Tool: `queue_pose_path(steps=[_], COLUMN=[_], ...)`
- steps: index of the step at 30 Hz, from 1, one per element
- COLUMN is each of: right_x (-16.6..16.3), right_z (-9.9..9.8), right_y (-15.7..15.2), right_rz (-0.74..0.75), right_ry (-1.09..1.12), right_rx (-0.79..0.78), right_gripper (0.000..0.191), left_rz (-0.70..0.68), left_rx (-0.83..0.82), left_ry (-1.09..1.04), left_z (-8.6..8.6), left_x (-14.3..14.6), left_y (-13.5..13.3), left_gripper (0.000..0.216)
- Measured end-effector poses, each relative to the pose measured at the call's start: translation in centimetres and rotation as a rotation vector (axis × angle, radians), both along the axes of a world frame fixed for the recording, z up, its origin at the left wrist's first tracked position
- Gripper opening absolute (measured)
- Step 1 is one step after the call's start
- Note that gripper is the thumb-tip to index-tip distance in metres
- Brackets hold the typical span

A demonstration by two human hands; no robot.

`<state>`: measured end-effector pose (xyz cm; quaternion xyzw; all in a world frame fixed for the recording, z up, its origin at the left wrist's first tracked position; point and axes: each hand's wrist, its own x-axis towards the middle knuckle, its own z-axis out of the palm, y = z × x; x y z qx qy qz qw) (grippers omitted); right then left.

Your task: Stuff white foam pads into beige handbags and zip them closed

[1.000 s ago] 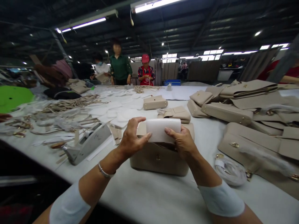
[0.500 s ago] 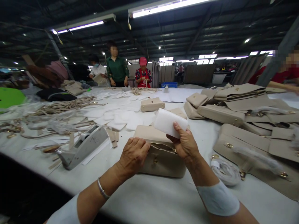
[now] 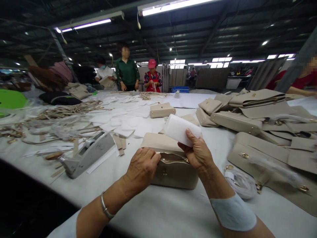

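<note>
A beige handbag (image 3: 173, 170) stands on the white table (image 3: 153, 208) straight ahead of me, its flap (image 3: 159, 142) lifted back. My left hand (image 3: 142, 167) is closed on the front top edge of the handbag, pulling at its opening. A white foam pad (image 3: 180, 129) is pinched in my right hand (image 3: 198, 152) just above the bag's right side.
A grey tape dispenser (image 3: 88, 153) lies to the left among paper strips and cords (image 3: 66, 110). Beige bags and flat panels (image 3: 260, 112) pile up on the right, with a wrapped white strap (image 3: 241, 183) near my right arm. Several people stand at the table's far end.
My left hand let go of the foam pad and dropped to the bag's front edge. My right hand kept the pad and tilted it up to the right.
</note>
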<state>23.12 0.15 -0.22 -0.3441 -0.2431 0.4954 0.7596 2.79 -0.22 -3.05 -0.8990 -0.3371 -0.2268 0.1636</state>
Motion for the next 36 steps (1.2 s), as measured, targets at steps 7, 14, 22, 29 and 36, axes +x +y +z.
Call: queue_pose_path(steps=[7, 14, 22, 29, 36], right_x=[-0.3, -0.2, 0.2, 0.0, -1.4], right_z=[0.2, 0.7, 1.5, 0.2, 0.4], right_y=[-0.3, -1.2, -4.2, -5.0, -5.1], right_rz=[0.009, 0.146, 0.338, 0.097, -0.183], right_ry=[-0.010, -0.288, -0.692, -1.195, -1.645], right_rx=[-0.005, 0.078, 0.025, -0.104, -0.144], right_gripper=[0.045, 0.043, 0.042, 0.040, 0.029], left_rz=[-0.006, -0.084, -0.154, -0.188, -0.231], left_rx=[-0.234, -0.385, -0.397, -0.323, -0.333], left_ry=[0.161, 0.180, 0.136, 0.131, 0.136], left_z=[2.3, 3.3, 2.8, 2.1, 1.8], left_x=[0.1, -0.9, -2.0, -2.7, -3.2], left_y=[-0.7, -1.8, -2.6, -2.8, -1.9], left_gripper=[0.009, 0.013, 0.041, 0.041, 0.019])
